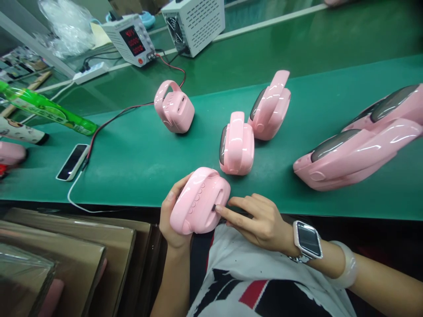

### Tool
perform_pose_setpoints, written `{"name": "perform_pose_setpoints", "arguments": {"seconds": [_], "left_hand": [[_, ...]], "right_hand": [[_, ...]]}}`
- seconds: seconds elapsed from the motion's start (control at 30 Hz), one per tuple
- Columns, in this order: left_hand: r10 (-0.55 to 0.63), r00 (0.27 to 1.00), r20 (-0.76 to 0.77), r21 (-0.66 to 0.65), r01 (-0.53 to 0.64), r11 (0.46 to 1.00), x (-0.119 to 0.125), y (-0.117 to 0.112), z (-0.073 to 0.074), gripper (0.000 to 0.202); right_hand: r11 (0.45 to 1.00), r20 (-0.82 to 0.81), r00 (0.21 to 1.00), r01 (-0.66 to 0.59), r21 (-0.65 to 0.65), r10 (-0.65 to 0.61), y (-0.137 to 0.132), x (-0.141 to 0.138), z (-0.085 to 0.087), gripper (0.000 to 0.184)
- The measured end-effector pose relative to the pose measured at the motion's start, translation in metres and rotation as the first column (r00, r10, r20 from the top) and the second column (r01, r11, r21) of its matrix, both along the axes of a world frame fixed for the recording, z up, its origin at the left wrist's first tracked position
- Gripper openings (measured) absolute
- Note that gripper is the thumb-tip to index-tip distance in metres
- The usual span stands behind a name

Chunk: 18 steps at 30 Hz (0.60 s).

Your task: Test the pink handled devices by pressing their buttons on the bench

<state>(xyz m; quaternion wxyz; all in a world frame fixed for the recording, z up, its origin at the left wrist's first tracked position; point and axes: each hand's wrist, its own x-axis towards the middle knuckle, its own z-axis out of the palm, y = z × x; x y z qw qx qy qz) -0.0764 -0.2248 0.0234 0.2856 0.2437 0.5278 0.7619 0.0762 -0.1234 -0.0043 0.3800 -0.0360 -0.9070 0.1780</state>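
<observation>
Pink speaker (198,200) gripped by left fingers (172,194); open right fingers (228,215) apparently touch its switch (214,207).

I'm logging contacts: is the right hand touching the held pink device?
Touching. Head view: the right hand puts its index fingertip on the device at its dark slot.

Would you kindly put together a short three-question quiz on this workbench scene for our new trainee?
1. True or false: the left hand grips the pink device.
2. The index fingertip of the right hand is: A raised clear of everything; B touching that device's side; C curled into a fist.
3. What colour are the digits on the power supply?
Key: 1 true; 2 B; 3 red.
</observation>
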Motion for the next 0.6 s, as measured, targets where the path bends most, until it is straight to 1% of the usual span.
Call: {"name": "perform_pose_setpoints", "arguments": {"seconds": [0.27,0.37,0.47,0.6], "left_hand": [[0.035,0.999,0.024,0.068,-0.036,0.997,0.000,-0.001,0.000,0.026],[0.032,0.999,-0.006,0.058,-0.032,0.998,-0.001,0.000,0.000,0.025],[0.014,0.999,-0.043,0.034,-0.013,0.999,-0.002,0.001,0.001,0.027],[0.006,0.997,-0.082,-0.008,-0.006,1.000,0.000,0.002,0.003,0.033]], "right_hand": [[0.992,0.124,0.992,-0.039,0.122,0.024,0.008,0.010,0.012,0.042],[0.985,0.174,0.985,-0.049,0.168,0.020,0.011,0.013,0.016,0.047],[0.974,0.239,0.971,-0.040,0.222,-0.015,0.012,0.016,0.019,0.054],[0.969,0.310,0.950,-0.041,0.244,-0.038,0.011,0.020,0.021,0.063]]}}
